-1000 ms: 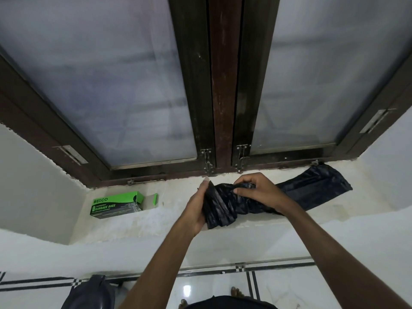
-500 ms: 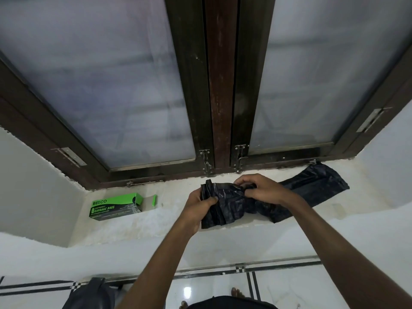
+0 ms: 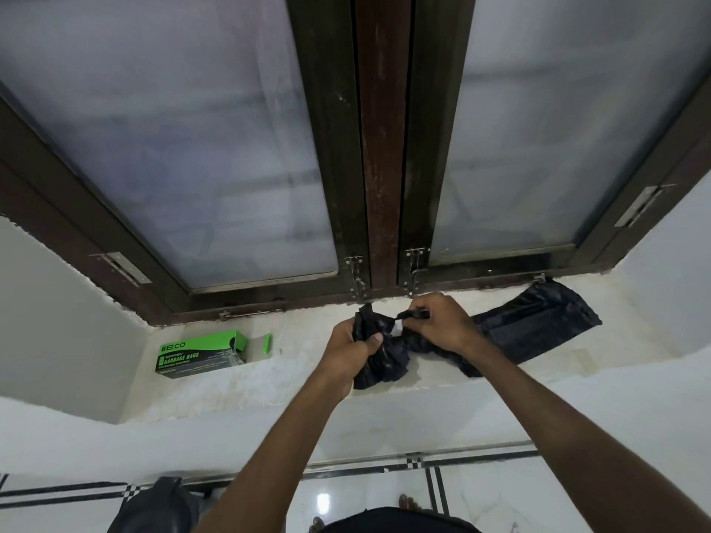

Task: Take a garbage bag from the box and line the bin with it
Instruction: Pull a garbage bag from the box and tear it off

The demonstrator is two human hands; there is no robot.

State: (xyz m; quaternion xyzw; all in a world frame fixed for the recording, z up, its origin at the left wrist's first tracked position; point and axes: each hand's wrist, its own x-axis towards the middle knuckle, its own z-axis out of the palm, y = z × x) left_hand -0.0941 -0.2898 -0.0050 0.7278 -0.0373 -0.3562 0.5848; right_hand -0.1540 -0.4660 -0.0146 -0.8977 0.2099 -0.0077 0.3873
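Observation:
A black garbage bag point(image 3: 534, 325) lies across the white window sill point(image 3: 300, 382), its right end flat and its left end bunched. My left hand point(image 3: 348, 350) grips the bunched left end from below. My right hand point(image 3: 438, 321) pinches the bag's upper edge just to the right, and a small gap shows white between the two hands. The green and black garbage bag box point(image 3: 198, 355) lies on the sill to the left, its end flap open. A dark bin point(image 3: 157, 507) shows partly at the bottom left on the floor.
A dark wooden window frame point(image 3: 379, 148) with frosted panes rises right behind the sill. White walls flank the recess. Below, a white tiled floor point(image 3: 496, 494) with black border lines and my feet point(image 3: 406, 503) are visible.
Both hands have shifted on the bag's left end: the left now clutches the bunch from below and the right pulls an edge apart, opening a small gap. The box has not moved.

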